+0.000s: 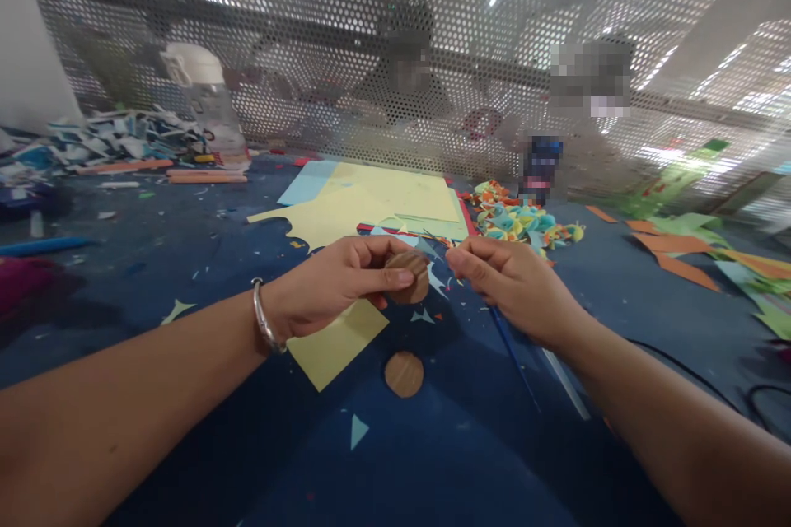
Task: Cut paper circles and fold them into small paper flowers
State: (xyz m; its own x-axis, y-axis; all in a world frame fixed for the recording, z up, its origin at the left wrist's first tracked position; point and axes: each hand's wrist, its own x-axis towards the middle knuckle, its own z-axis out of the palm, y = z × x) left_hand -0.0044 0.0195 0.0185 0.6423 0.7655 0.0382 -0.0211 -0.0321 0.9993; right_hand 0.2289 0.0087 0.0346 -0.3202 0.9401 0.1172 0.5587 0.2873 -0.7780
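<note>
1. In our left hand (334, 276) we grip a brown wood-grain disc (418, 273). Our thumb presses on its front and our fingers curl behind it.
2. Our right hand (516, 284) is just beside the disc, thumb and pointing finger close together. We can't tell if they pinch something tiny.
3. Both our arms reach forward, with our elbows out wide. A silver bracelet (264, 317) goes around our left wrist.
4. Another brown disc (404, 374) lies flat on the dark blue table (470, 461), nearer to us. A yellow paper square (339, 346) is partly under our left hand.
5. Near our right hand we see a thin blue stick (514, 356) and a pile of curly paper bits (519, 218).
6. Farther off are big yellow sheets (389, 193) and a clear bottle (213, 111) with a white lid. The marks on the bottle are too blurry for us to read.
</note>
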